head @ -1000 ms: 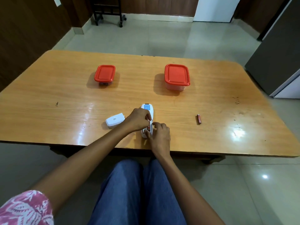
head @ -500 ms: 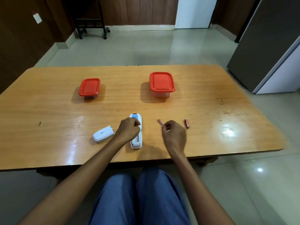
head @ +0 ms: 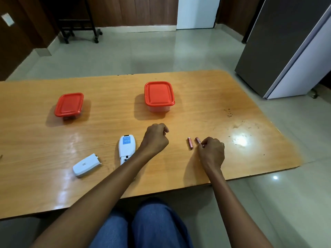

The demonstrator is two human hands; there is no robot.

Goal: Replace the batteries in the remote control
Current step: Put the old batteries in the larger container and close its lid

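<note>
Left hand [head: 155, 138] has let go of the remote [head: 126, 147] since 0.5 s ago & now sits just right of it, not touching, fingers curled into a fist w/ nothing visible in them. Right hand [head: 211, 152] has carried the held battery [head: 197, 140] further right, away from the remote; thumb & fingertips pinch its near end, the rest sticks out up-left from the grip. Can't tell if it touches the table [head: 223, 97] yet. It sits just beside the loose battery [head: 190, 143], which lies flat on the wood to its left, the 2 roughly parallel w/ a thin gap between.

Remote lies back-up near the front edge, label end away from the person, open compartment end toward them & partly hidden under the left forearm. Well apart from the right-hand grip, w/ the left hand in between. Battery cover [head: 86, 165] lies left of the remote, apart from it. Further back stand 2 tubs w/ red lids: small tub [head: 69, 104] at left, big tub [head: 159, 93] nearer centre
</note>
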